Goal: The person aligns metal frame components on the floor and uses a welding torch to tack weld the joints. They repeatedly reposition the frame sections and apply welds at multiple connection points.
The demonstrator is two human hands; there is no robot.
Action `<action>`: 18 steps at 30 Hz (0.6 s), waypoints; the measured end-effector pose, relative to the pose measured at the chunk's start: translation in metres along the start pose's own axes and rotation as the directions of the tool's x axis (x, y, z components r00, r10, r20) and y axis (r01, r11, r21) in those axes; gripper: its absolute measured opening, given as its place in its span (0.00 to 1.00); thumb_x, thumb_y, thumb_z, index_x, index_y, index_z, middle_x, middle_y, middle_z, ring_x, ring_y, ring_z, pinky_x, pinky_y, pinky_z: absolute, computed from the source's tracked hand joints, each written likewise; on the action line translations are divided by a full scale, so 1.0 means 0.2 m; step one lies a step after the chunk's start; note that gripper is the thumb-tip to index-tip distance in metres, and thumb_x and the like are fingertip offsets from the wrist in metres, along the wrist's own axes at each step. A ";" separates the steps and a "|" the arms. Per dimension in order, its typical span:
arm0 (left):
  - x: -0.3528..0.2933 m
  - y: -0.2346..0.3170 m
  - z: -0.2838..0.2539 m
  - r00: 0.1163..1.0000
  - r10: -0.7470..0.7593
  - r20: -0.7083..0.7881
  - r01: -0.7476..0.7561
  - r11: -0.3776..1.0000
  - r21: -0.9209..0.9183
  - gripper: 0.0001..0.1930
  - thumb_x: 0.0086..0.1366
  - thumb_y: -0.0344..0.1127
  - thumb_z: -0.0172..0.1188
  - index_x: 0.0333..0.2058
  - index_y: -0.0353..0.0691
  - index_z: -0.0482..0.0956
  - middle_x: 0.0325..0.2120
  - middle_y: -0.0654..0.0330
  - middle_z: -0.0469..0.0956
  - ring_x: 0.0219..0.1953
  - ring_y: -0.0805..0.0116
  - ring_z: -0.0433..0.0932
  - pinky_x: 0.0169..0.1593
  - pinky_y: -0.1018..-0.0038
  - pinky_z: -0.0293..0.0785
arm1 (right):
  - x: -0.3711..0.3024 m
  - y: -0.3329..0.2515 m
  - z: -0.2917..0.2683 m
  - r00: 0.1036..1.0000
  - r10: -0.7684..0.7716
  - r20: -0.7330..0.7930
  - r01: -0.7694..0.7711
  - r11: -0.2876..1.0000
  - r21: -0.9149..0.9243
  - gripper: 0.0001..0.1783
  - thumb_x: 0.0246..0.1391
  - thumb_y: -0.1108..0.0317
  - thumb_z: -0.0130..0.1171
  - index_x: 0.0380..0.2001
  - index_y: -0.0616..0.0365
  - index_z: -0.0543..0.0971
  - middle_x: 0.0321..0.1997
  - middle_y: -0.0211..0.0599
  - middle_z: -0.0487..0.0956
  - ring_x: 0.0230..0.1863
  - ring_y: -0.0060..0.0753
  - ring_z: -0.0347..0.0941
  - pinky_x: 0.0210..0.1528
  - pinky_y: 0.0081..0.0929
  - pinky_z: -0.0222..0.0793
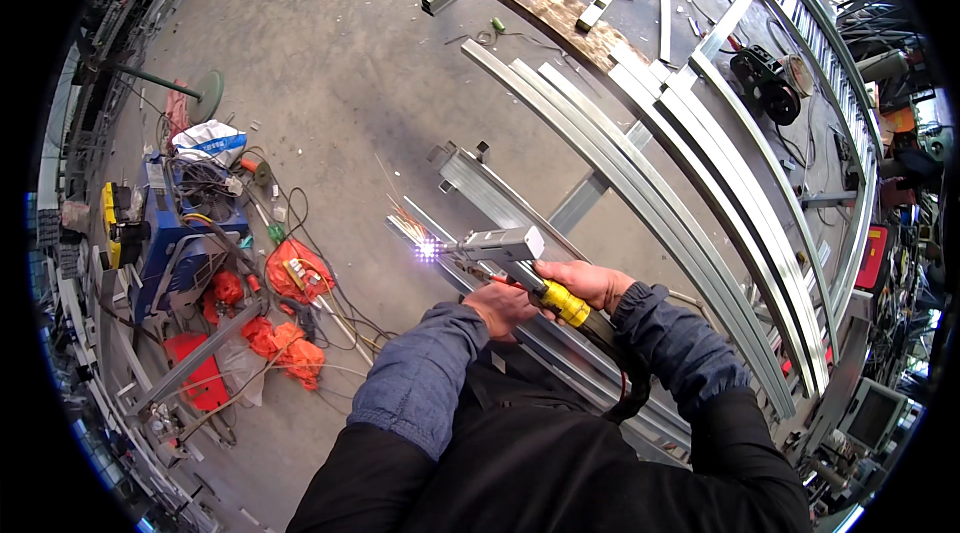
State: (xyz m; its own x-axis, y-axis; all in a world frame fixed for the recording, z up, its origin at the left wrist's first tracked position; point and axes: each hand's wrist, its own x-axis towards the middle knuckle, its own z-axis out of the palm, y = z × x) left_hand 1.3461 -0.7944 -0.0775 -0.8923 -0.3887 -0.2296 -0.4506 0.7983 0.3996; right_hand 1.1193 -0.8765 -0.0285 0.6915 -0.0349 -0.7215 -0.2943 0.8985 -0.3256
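My right hand (590, 285) is wrapped round the handle of a laser welding gun (508, 244), which has a boxy silver head and a yellow collar with a thick black cable. The gun's nozzle points left, and a bright violet-white glow with orange sparks burns at its tip, on the end of a metal profile (396, 225). My left hand (500, 309) is closed just below the gun's head, beside the metal profiles; its fingertips are partly hidden, so what it grips cannot be made out. A wider metal channel (492, 191) lies just beyond the gun.
Long galvanized steel profiles (640, 203) lie across supports at the right. At the left stand a blue machine (165, 233), orange plastic bags (300, 268) and tangled cables on the concrete floor (330, 63). A black-wheeled tool (768, 83) sits at the far right.
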 end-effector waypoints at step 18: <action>0.02 -0.01 0.12 1.000 -0.018 0.016 0.018 1.000 -0.012 0.43 0.53 0.67 0.76 0.62 0.48 0.79 0.59 0.63 0.78 0.66 0.60 0.76 0.70 0.65 0.70 | -0.03 0.02 0.02 1.000 -0.005 0.003 0.005 1.000 -0.008 0.33 0.77 0.35 0.47 0.49 0.57 0.80 0.38 0.36 0.82 0.33 0.32 0.84 0.31 0.33 0.84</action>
State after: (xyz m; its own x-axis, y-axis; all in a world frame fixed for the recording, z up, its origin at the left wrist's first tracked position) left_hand 1.3446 -0.7866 -0.1010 -0.8835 -0.3957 -0.2508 -0.4671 0.7856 0.4058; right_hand 1.1168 -0.8708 -0.0231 0.6947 -0.0380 -0.7183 -0.2960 0.8950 -0.3336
